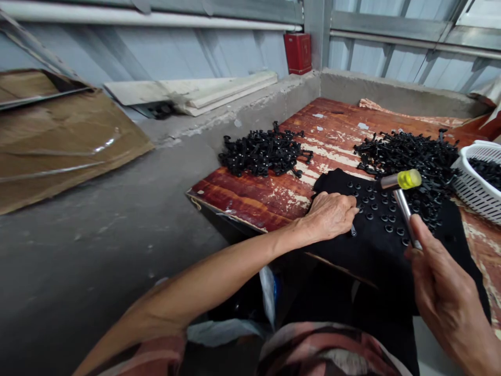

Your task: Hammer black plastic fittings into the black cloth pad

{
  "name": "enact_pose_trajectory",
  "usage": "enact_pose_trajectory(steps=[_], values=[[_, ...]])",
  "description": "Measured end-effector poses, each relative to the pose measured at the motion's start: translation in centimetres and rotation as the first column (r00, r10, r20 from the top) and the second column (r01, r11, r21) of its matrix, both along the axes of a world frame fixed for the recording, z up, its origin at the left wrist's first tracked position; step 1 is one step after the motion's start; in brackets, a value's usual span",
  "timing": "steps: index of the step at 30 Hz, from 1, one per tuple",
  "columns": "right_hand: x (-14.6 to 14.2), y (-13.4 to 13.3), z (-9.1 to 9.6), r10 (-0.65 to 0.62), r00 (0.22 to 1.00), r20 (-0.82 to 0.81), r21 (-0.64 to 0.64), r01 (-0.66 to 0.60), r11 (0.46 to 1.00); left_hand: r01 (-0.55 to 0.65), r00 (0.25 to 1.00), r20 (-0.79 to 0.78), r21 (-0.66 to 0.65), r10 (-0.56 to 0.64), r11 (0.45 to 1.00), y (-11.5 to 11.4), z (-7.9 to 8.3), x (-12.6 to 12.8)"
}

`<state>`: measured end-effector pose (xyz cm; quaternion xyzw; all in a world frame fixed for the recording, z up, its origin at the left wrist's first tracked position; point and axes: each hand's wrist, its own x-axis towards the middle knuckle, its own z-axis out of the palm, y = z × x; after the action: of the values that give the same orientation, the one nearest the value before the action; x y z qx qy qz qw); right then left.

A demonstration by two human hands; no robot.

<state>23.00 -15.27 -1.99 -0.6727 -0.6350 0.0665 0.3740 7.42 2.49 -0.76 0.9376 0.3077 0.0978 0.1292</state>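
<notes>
My right hand (442, 277) is wrapped round the metal handle of a small hammer (407, 209), whose head with a yellow tip is raised over a black cloth (364, 266). On that cloth lie several small round black pieces (374, 207), spread out in loose rows. My left hand (332, 214) rests on the cloth left of them, fingers closed in a pinch. A small black part with a ringed end (353, 231) pokes out just below these fingers. Whatever they pinch is mostly hidden.
Piles of black plastic parts lie at the left (262, 151) and right (407, 156) of the worn red-brown table (242, 201). A white slotted basket (479, 183) holds more at the right edge. Behind are a concrete ledge (297, 91), a red tin (298, 54) and cardboard (66, 141).
</notes>
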Motion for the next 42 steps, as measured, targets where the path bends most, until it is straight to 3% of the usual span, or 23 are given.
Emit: enact_pose_trajectory(steps=[4, 7, 11, 15, 17, 19, 24, 26, 32, 37, 42], values=[[-0.1, 0.0, -0.1, 0.047, 0.999, -0.017, -0.077, -0.048, 0.996, -0.024, 1.0, -0.007, -0.028, 0.023, 0.999, -0.1, 0.2, -0.4], [-0.7, -0.8, -0.4, -0.092, 0.978, -0.187, -0.017, 0.091, 0.996, 0.019, 0.996, 0.091, -0.05, -0.014, 0.999, 0.2, 0.6, -1.5], [-2.0, -2.1, -1.1, -0.22, 0.804, -0.553, -0.038, 0.239, 0.97, 0.137, 0.97, 0.208, -0.028, -0.128, 0.99, 0.9, 0.5, -3.0], [-2.7, -2.5, -1.6, -0.231, 0.682, -0.694, -0.029, 0.294, 0.955, 0.063, 0.976, 0.212, -0.035, -0.054, 0.997, 1.3, -0.3, -2.9], [-2.6, -2.4, -1.7, -0.229, 0.652, -0.723, -0.029, 0.303, 0.953, 0.039, 0.975, 0.221, -0.039, -0.03, 0.998, 1.4, -0.4, -2.8], [-2.4, -2.4, -1.8, -0.221, 0.631, -0.744, -0.026, 0.303, 0.953, 0.084, 0.98, 0.185, -0.028, -0.077, 0.996, 1.5, -0.1, -3.1], [-1.9, -2.5, -2.2, -0.202, 0.612, -0.764, -0.026, 0.285, 0.958, 0.344, 0.939, 0.015, -0.01, -0.344, 0.939, 2.4, 0.9, -4.9], [-1.9, -2.6, -2.3, -0.205, 0.597, -0.776, -0.024, 0.296, 0.955, 0.394, 0.919, -0.005, 0.023, -0.394, 0.919, 3.0, 0.7, -5.4], [-2.4, -2.6, -2.1, -0.197, 0.542, -0.817, -0.013, 0.324, 0.946, 0.356, 0.926, 0.043, 0.226, -0.375, 0.906, 3.1, 0.5, -4.6], [-2.5, -2.5, -2.0, -0.191, 0.529, -0.827, -0.015, 0.319, 0.947, 0.384, 0.921, -0.013, 0.203, -0.389, 0.901, 1.1, 2.1, -2.4], [-2.4, -2.5, -2.1, -0.196, 0.503, -0.842, -0.032, 0.317, 0.948, 0.466, 0.872, 0.126, 0.084, -0.473, 0.881, 1.2, 3.0, -1.5]])
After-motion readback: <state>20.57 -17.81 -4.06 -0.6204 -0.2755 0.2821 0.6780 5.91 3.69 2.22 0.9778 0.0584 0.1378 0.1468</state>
